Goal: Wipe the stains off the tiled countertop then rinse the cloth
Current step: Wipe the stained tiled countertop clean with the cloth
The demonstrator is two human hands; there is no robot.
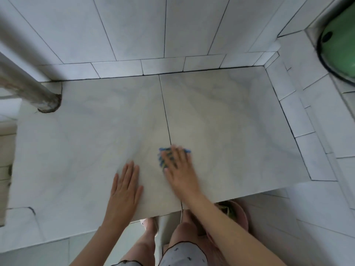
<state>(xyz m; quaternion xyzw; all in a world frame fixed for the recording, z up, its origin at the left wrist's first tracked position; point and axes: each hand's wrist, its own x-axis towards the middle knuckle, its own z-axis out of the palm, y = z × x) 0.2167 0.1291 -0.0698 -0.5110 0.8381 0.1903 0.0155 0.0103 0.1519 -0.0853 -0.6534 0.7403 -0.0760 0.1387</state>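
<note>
1. Nearest the camera are the person's bare knees, standing at the table's [86,150] front edge.
2. The left hand [125,186] lies flat, fingers together, bracing on the tile and holding nothing.
3. The right hand [177,167] is spread flat, pressing the blue cloth [163,150] onto the tile seam near the front edge.
4. No stains are clearly visible through the blur; wiping well likely calls for firm, overlapping strokes, keeping the cloth bunched under the palm.
</note>
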